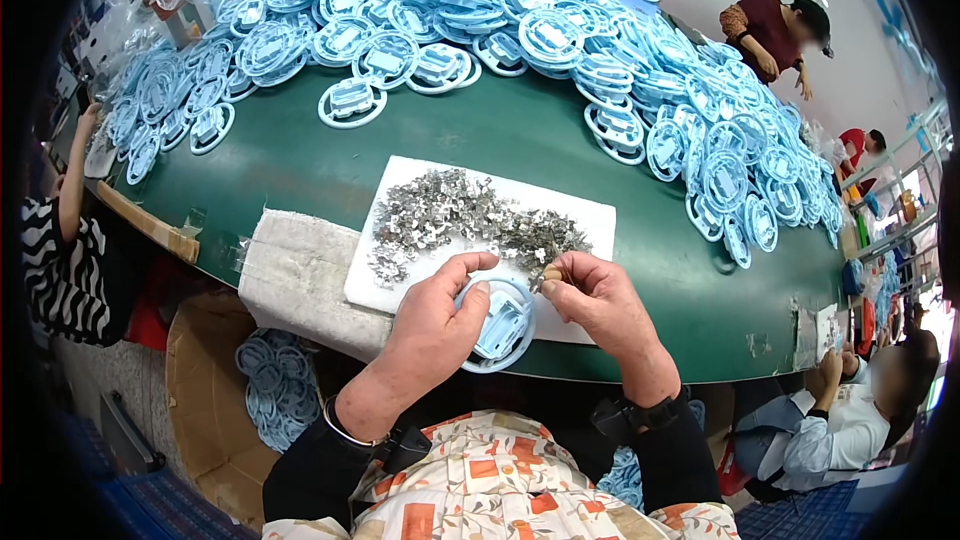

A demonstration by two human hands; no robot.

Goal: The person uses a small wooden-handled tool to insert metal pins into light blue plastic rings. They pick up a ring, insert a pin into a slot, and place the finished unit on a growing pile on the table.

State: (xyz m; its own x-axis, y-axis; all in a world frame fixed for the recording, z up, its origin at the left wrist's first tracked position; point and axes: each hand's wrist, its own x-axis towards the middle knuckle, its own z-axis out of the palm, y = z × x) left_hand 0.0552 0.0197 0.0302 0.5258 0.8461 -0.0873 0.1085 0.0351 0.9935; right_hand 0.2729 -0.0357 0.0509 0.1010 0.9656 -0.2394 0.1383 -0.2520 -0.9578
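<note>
My left hand (437, 318) grips a round light-blue plastic part (507, 324) by its left side, thumb on top. The part has a ring rim and a raised rectangular housing in its middle. Just right of it, my right hand (598, 302) pinches thumb and forefinger together over the tray's near side. What sits between those fingertips is too small to make out. Beyond both hands, a white foam board (590, 223) bears a heap of small silvery metal pieces (440, 212).
Large piles of light-blue plastic parts (550, 35) cover the far side of the green table (290, 145). A whitish block (300, 265) adjoins the board. At lower left, a cardboard box (205, 390) holds more parts. Several people sit or stand around the table.
</note>
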